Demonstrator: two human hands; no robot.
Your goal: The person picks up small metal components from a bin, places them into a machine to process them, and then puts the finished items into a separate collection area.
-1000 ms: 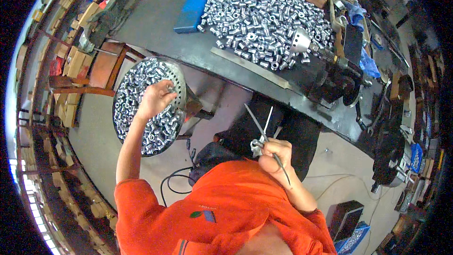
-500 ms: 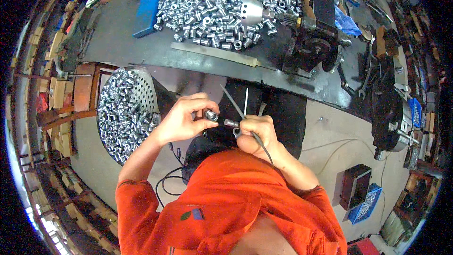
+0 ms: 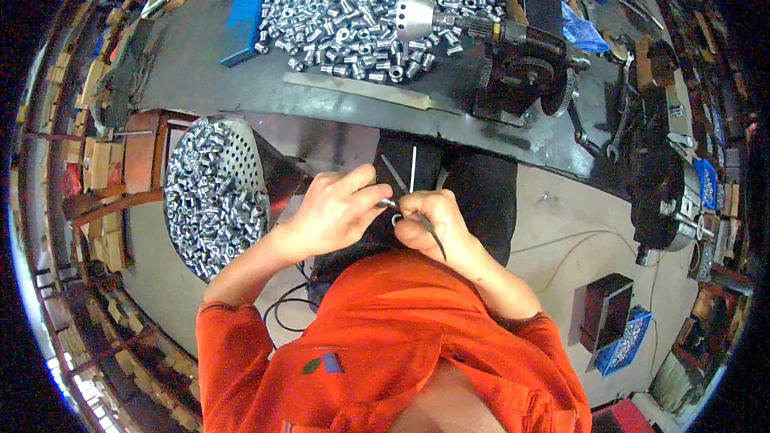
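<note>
Over my lap, my left hand (image 3: pixel 341 207) is closed with its fingertips around a small shiny metal bushing (image 3: pixel 388 203), mostly covered by the fingers. My right hand (image 3: pixel 433 219) meets it, closed on a thin grey file (image 3: pixel 392 170) whose dark tail (image 3: pixel 439 245) sticks out below the fist. A small ring-like end (image 3: pixel 396 220) shows by the right fingers; the plug-shaped metal piece there is largely hidden. A slim pale rod (image 3: pixel 414 168) stands up beyond the right hand; whether that hand grips it I cannot tell.
To the left sits a perforated metal seat (image 3: pixel 243 162) heaped with bushings (image 3: pixel 210 208). The dark workbench (image 3: pixel 200 84) ahead carries a larger bushing pile (image 3: pixel 353 16), a blue box (image 3: pixel 245 20), a flat metal bar (image 3: pixel 357 90) and a geared machine (image 3: pixel 529 72). A blue crate (image 3: pixel 624 343) stands on the floor, right.
My left hand has moved right and turned over, bringing the bushing against the piece in my right hand. The file has tilted and shows less length above the right fist.
</note>
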